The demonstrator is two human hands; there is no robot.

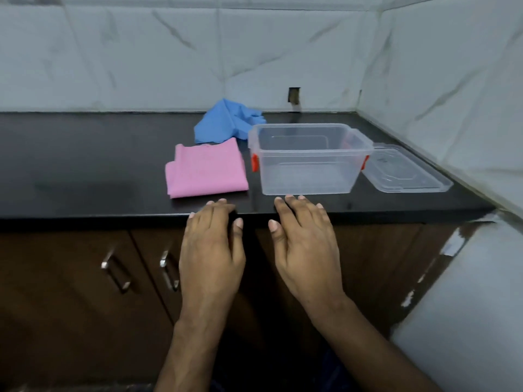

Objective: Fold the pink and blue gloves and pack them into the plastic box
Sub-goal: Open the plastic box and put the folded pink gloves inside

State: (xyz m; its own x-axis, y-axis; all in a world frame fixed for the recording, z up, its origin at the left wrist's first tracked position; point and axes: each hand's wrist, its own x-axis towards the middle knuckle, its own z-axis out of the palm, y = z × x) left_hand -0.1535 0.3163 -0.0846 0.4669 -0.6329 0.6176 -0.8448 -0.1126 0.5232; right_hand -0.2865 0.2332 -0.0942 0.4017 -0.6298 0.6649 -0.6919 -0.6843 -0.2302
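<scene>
My left hand and right hand sit flat over the near edge of the black counter, fingers straight, nothing between them and the things ahead. Just past my left fingertips lies the folded pink glove, low and flat, easy to pass over. Beyond it, the crumpled blue glove bunches up against the far wall, touching the box's far-left corner. Right in front of my right hand stands the open plastic box, tall walls, top wide open from above. Its lid lies just right of it, close to the right-hand wall. Wide open counter stretches to the left.
</scene>
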